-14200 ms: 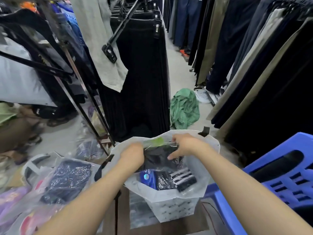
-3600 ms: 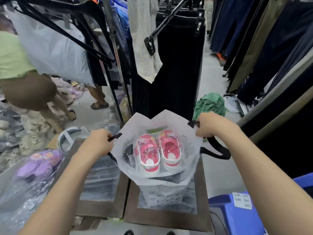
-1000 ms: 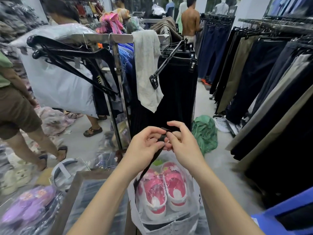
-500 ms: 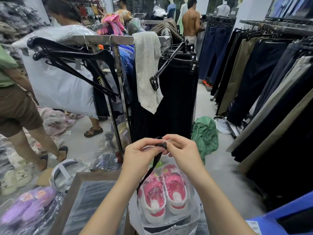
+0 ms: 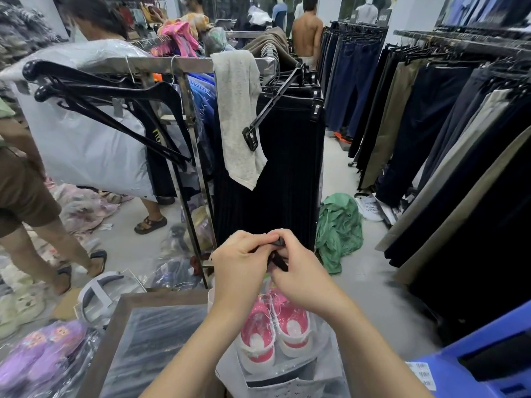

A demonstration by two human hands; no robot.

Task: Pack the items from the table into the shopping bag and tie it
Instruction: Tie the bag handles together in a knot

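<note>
Both hands, left hand (image 5: 241,261) and right hand (image 5: 298,271), pinch the black handles (image 5: 277,255) together above the white shopping bag (image 5: 324,357) on the worktop (image 5: 115,320) (knot apparently unfinished). Thin, slick straps could slip loose; glossy film-wrapped pink shoes (image 5: 273,326) bulge inside.

The scene is lit evenly and fairly brightly from overhead, and hardly any hard shadows are cast on the pale floor (image 5: 359,282). Glare is seen on the plastic wrap over the pink shoes (image 5: 275,326) at 6 o'clock and on the film-covered bench (image 5: 149,340) at 7 o'clock. Strong wide-angle bending is shown by the trouser racks (image 5: 459,47) at 2 o'clock. Detail is lost in the black trousers (image 5: 488,225) at 3 o'clock, and the purple slippers (image 5: 37,360) at 8 o'clock are rendered soft.
</note>
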